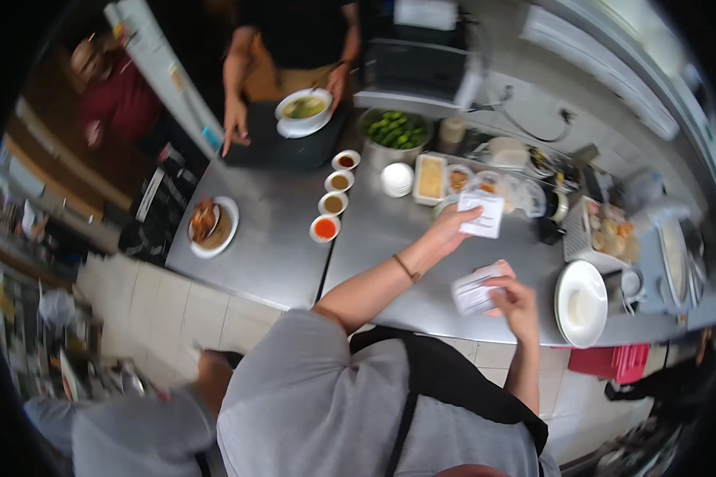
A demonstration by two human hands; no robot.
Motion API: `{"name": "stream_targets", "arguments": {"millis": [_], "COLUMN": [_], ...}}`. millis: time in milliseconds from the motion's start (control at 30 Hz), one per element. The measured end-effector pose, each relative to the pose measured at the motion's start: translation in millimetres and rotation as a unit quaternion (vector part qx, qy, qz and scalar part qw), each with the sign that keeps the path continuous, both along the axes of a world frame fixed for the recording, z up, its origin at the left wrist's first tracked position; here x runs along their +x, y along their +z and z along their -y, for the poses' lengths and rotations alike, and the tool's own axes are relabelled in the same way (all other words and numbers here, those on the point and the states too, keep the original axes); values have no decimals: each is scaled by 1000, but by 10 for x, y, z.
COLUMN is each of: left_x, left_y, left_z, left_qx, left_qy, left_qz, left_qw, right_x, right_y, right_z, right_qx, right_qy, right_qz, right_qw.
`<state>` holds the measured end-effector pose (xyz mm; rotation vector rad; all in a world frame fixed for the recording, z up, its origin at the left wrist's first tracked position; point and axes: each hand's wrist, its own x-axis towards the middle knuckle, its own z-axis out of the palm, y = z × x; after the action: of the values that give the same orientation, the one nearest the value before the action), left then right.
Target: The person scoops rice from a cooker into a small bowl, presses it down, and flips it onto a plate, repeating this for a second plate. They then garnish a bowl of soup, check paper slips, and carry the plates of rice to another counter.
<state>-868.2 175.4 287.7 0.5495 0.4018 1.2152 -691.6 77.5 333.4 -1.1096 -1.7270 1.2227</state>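
My left hand (452, 225), with a bracelet at the wrist, reaches out over the metal counter. Its thumb and fingers grip a white printed slip (483, 216). Closer to my body, my right hand (517, 300) is closed on another bunch of printed slips (473, 291), with a pinkish layer showing at the edge. The print is too blurred to read. Just beyond my left hand are small tubs of food and a rectangular container (430, 178) with a pale yellow filling.
Sauce cups (324, 229) line the counter (278, 270); a plate of food (232, 230) stands left. Across it, a person holds a soup bowl (304, 125) above a black tray (274, 151). White plates (569, 318) and a basket (585, 238) sit right. Another person stands close at lower left.
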Motion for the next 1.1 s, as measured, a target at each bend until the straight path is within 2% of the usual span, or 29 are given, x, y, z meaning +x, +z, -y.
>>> {"name": "stream_targets", "arguments": {"millis": [33,67,100,133,167,200,267,300,367,500,600,667,700,767,833,867,933,1033,1067,1100], "left_x": [-94,-152,-193,-198,-225,-251,-278,-284,-284,-403,-496,-536,-537,-550,-582,-596,-601,-519,-468,-413], "left_y": [46,102,116,36,72,77,66,34,-46,-179,-214,-257,-255,-238,-230,-217,-213,-204,-112,-29], "left_z": [33,88,160,218,347,464,643,696,735,659,667,675,686,716,714,708,716,648,628,596], "left_qx": [19,31,63,79,116,109,196,193,136,119,124,192,191,115,104,94,94,75,78,78], "left_qy": [5,1,-6,-33,-56,-44,-118,-114,-45,10,20,115,115,56,26,-5,-3,-24,-27,-36], "left_qz": [6,19,-16,-58,-142,-140,-357,-357,-296,-258,-322,-405,-405,-234,-230,-226,-248,-356,-351,-346], "left_qw": [1000,999,998,995,981,983,906,907,944,959,939,887,886,964,967,970,964,931,933,934], "right_x": [-41,34,19,-43,-62,-94,-234,-304,-462,-560,-580,-609,-616,-683,-708,-701,-699,-658,-624,-560], "right_y": [50,-91,-109,-92,-174,-226,-250,-265,-228,-286,-327,-310,-305,-309,-344,-397,-472,-407,-348,-419], "right_z": [25,-88,-130,-145,-181,-201,-192,-197,-191,-188,-206,-208,-205,-180,-168,-163,-148,-119,-137,-186], "right_qx": [-66,63,81,64,57,50,22,43,77,108,114,102,89,54,22,11,6,88,122,88], "right_qy": [-69,-64,-113,-140,-128,-120,-119,-128,-142,-133,-152,-154,-157,-164,-174,-173,-189,-188,-197,-236], "right_qz": [-30,4,50,46,4,-38,-41,-36,-17,53,43,15,-11,-53,-98,-74,-56,66,118,61], "right_qw": [995,996,989,987,990,991,992,990,987,984,981,983,984,984,980,982,980,976,966,966]}}
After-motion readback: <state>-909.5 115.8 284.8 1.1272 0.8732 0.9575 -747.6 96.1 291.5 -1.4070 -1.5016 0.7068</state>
